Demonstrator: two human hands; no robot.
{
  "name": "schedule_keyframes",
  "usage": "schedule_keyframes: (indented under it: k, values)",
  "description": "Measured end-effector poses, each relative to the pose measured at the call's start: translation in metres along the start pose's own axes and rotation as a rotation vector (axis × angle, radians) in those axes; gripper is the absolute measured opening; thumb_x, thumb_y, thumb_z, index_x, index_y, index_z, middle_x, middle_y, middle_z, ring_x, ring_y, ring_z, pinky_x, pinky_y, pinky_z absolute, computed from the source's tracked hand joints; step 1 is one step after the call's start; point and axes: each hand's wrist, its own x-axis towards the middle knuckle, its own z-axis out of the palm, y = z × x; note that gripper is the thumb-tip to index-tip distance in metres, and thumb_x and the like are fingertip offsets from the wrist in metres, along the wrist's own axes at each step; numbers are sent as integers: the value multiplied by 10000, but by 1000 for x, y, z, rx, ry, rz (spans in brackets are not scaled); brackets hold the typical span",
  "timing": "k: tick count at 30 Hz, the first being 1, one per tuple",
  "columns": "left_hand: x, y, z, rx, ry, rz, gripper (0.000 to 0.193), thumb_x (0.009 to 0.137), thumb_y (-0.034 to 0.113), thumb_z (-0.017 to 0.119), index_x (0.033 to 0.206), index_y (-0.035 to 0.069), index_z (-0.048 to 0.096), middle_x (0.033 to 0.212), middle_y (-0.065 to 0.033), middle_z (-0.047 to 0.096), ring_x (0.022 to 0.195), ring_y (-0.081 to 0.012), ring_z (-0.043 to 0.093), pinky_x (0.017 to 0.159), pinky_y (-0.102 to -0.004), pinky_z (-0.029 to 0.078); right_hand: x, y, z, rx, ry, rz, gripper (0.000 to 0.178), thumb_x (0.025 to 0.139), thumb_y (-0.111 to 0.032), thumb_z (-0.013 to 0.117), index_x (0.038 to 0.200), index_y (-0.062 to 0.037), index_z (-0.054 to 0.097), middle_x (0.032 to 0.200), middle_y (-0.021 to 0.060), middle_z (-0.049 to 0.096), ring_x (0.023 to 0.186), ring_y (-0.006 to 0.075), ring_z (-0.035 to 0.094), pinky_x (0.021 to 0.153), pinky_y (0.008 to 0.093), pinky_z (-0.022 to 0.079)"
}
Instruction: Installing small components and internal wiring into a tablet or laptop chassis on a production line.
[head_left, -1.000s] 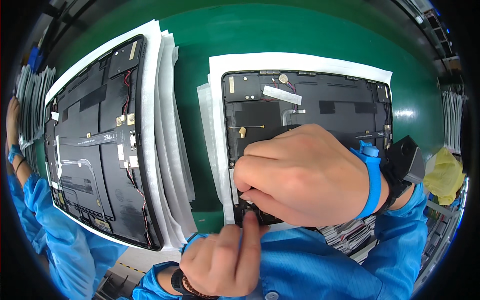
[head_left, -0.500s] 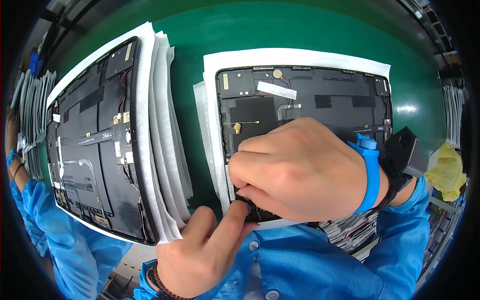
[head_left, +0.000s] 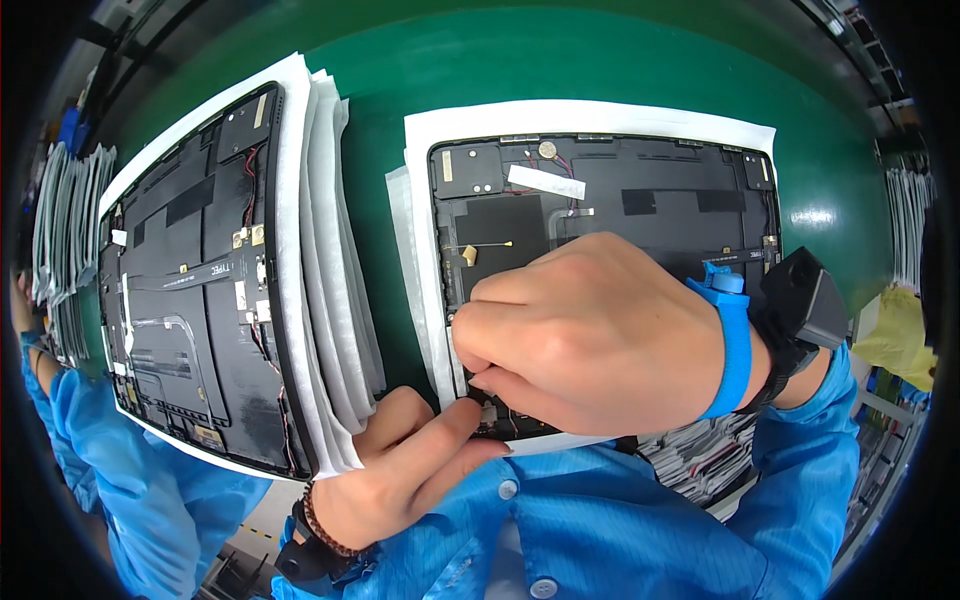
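A black tablet back housing [head_left: 670, 220] lies on white foam sheets, its inside facing up with thin wires, a round coin-shaped part [head_left: 547, 150] and a white strip [head_left: 546, 181]. My right hand [head_left: 590, 335] is over its left half, fingers curled and pinched down near the left edge; whatever they hold is hidden beneath the hand. My left hand [head_left: 400, 455] grips the housing's near left corner, index finger on the inner side and thumb along the near edge. Just beyond the right fingertips sits a small tan piece [head_left: 469, 255].
To the left, a second tablet housing [head_left: 190, 280] tops a stack of white foam sheets [head_left: 330, 250] on the green table [head_left: 450, 60]. Another person's blue sleeve [head_left: 150, 460] is at the far left. Stacked sheets stand at both sides; a yellow bag [head_left: 900, 330] is at right.
My left hand has shifted slightly left and its fingers have settled lower at the corner. My right hand stays pinched in nearly the same place.
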Motion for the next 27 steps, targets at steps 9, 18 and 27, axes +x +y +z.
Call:
schedule_keyframes:
  k: [9,18,27]
  values:
    - [-2,-30,9,-14,34,259,507,703,230,934,1104,-6,733,751,-87,603,632,-210,598,555,-317,455,-2,0,0,-12,12,-2,148,772,-74,761,832,-67,626,732,55,582,610,286,610,499,392,471]
    - [1,-40,18,17,164,371,366,711,302,896,1003,126,762,607,12,397,510,-146,514,471,-319,339,0,-3,2,-19,16,28,162,750,-103,773,830,-76,634,730,41,532,593,235,597,501,361,484]
    - [9,-33,8,154,158,452,297,686,295,892,900,171,727,589,25,311,484,-111,436,459,-307,295,7,-7,-5,-42,-89,-23,167,758,-143,691,825,-58,564,762,50,519,645,212,621,510,342,501]
